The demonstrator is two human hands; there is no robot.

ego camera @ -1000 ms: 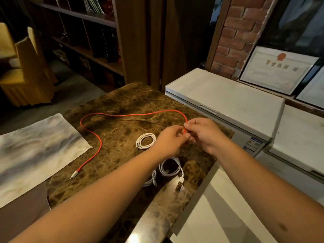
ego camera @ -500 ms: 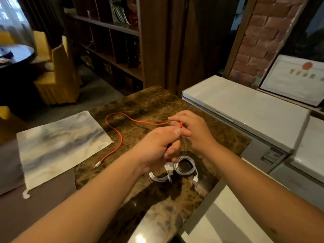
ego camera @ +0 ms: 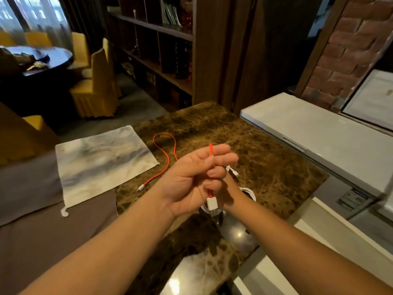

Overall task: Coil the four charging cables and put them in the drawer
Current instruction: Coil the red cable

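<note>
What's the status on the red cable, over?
Left hand gripping red cable near its white plug. Right hand mostly hidden behind. Cable's tail loose on marble table. Nothing blocking.

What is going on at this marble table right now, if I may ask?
A person is coiling the red cable. The left hand grips it near its white plug; the right hand sits mostly hidden behind. The cable's far end lies loose on the marble table, and white cables lie underneath.

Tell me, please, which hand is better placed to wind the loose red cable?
Probably the right hand: the left hand is shut on the red cable near its white plug, anchoring it.
</note>
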